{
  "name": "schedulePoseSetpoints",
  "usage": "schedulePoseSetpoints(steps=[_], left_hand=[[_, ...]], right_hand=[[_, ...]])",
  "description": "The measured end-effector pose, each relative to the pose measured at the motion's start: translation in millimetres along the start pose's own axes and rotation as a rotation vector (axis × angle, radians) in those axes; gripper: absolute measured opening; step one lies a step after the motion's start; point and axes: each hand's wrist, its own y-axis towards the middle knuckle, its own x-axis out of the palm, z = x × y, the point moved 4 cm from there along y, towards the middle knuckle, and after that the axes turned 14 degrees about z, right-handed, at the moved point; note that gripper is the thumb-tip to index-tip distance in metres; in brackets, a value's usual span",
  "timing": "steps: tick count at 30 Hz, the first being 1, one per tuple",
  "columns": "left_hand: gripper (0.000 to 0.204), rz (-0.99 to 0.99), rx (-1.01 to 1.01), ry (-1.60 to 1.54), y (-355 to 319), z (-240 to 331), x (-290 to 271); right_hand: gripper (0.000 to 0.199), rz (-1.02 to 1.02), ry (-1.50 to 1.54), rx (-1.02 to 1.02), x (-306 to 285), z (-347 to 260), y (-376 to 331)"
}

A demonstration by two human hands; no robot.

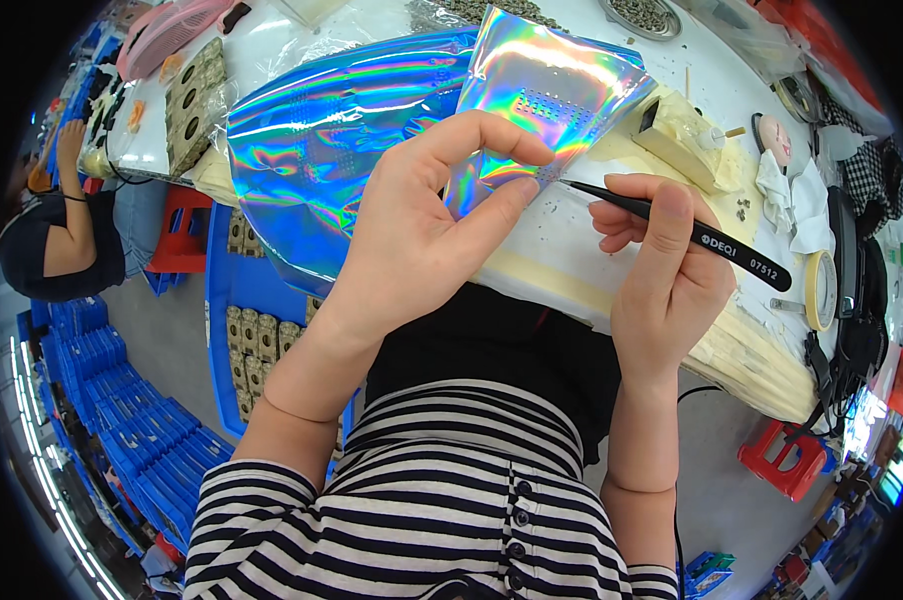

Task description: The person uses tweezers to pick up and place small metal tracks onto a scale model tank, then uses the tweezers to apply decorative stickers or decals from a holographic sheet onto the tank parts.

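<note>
My right hand [672, 275] grips black tweezers [737, 252], their fine tips pointing left toward my left fingertips. My left hand [412, 215] is curled, its thumb and forefinger close together around a tiny greyish bit that I cannot make out. Just beyond those fingers lies a silver, rainbow-shining sheet [532, 60] with rows of small dark marks or pieces on it. It overlaps a larger blue iridescent sheet [312, 120] that spreads left behind my left hand. Part of the silver sheet is hidden by my left hand.
A yellowish block [684, 140] stands right of the sheets, near a tape roll [821, 290]. A round dish [644, 15] of small pieces sits at the far edge. Blue trays [172, 440] are stacked at lower left. Another person [57, 240] sits at the left.
</note>
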Motion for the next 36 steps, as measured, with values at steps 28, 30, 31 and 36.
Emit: schedulePoseSetpoints(steps=[28, 30, 31, 36], left_hand=[[0.017, -0.011, 0.142, 0.072, 3.3, 1.7, -1.9], [0.017, -0.012, 0.155, 0.084, 3.5, 2.3, -1.9], [0.017, -0.012, 0.146, 0.079, 3.4, 2.3, -1.7], [0.017, -0.009, 0.147, 0.074, 3.1, 2.0, -1.8]], right_hand=[[0.043, -0.014, 0.021, -0.004, -0.2, 0.9, 0.3], [0.043, -0.011, 0.018, -0.004, 0.1, 1.1, 0.4], [0.043, -0.01, 0.017, -0.003, 0.2, 1.2, 0.4], [0.043, -0.012, 0.012, -0.012, 0.1, 0.7, 0.8]])
